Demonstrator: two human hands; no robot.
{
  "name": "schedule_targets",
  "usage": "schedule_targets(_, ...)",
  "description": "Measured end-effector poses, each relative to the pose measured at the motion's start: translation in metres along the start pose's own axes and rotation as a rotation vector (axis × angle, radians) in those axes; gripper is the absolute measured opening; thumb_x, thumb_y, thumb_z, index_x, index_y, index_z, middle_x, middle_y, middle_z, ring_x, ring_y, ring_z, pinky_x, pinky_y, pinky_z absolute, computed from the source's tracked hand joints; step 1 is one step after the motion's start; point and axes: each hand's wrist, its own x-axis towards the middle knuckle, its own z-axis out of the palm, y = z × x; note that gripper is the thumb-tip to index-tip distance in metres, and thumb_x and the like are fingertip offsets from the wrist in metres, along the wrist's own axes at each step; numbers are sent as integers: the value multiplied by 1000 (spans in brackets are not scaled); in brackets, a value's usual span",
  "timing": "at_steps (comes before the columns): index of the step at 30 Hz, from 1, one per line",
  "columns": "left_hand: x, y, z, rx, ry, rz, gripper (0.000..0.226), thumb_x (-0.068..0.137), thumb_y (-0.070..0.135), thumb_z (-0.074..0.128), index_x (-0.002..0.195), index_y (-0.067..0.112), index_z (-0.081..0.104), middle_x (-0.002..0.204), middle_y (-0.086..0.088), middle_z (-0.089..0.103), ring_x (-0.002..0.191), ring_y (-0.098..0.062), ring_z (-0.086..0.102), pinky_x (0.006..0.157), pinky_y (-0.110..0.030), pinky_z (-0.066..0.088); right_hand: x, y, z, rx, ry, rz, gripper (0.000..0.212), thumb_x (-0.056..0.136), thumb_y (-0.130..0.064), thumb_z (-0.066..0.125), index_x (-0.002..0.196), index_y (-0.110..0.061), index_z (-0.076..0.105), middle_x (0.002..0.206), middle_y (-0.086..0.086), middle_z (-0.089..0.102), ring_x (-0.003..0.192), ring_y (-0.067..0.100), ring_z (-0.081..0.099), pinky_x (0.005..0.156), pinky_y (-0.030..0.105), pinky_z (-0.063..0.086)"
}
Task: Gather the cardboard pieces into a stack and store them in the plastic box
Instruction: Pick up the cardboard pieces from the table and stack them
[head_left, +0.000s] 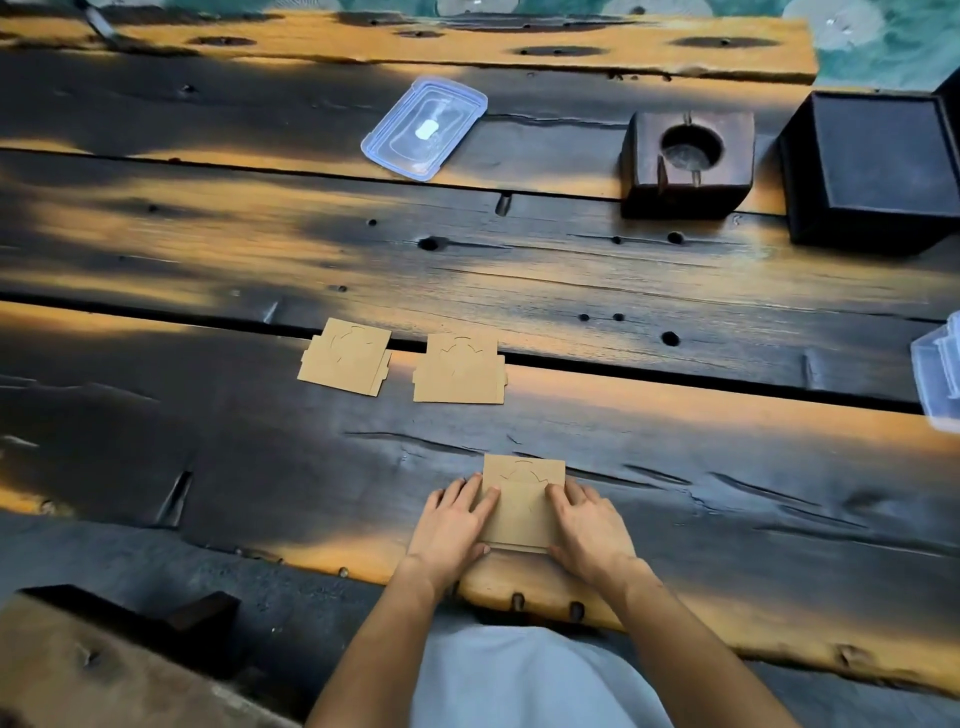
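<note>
- Cardboard stack (522, 506) sits at the table's (675, 415) near edge. The left hand (453, 519) and right hand (587, 525) press its sides with flattened fingers, evidently squaring it.
- A loose piece (345, 356) and a second piece (458, 369) lie mid-table, ungathered.
- Plastic box (943, 371), cropped at the right edge, is probably the destination — its lid (425, 127) lies off, near the far edge.

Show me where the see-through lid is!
In the head view, the plastic lid lies flat at the table's far side, left of the dark wooden block with a round hole.
</note>
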Motion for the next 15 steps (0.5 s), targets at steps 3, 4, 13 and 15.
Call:
schedule_targets(3,-1,1,7,-1,-11,-7,92,97,40,67,165,24,7,174,-12,6,158,-34,12,125,-49,21,-3,-1,5,1,-7,4,76,81,-37,76,142,-17,35,149,11,41,135,33,40,107,44,41)
schedule_targets(4,-1,1,8,0,-3,-11,92,97,40,67,165,24,7,174,-12,6,158,-34,12,125,-49,21,-4,-2,6,-5,-9,0,79,80,-36,77,143,-17,33,150,12,39,135,33,39,108,44,40)
schedule_targets(13,0,2,13,-16,52,13,80,99,33,63,163,19,17,171,-16,16,152,-35,24,124,-45,23,-8,0,10,-6,34,-28,70,85,-39,69,141,-17,34,143,10,44,133,31,42,106,40,42)
schedule_targets(15,0,2,13,-29,69,17,80,97,33,66,161,19,20,170,-15,19,149,-34,27,123,-45,26,-8,2,11,0,35,-36,71,84,-41,71,140,-17,34,144,10,43,133,30,42,106,41,43)
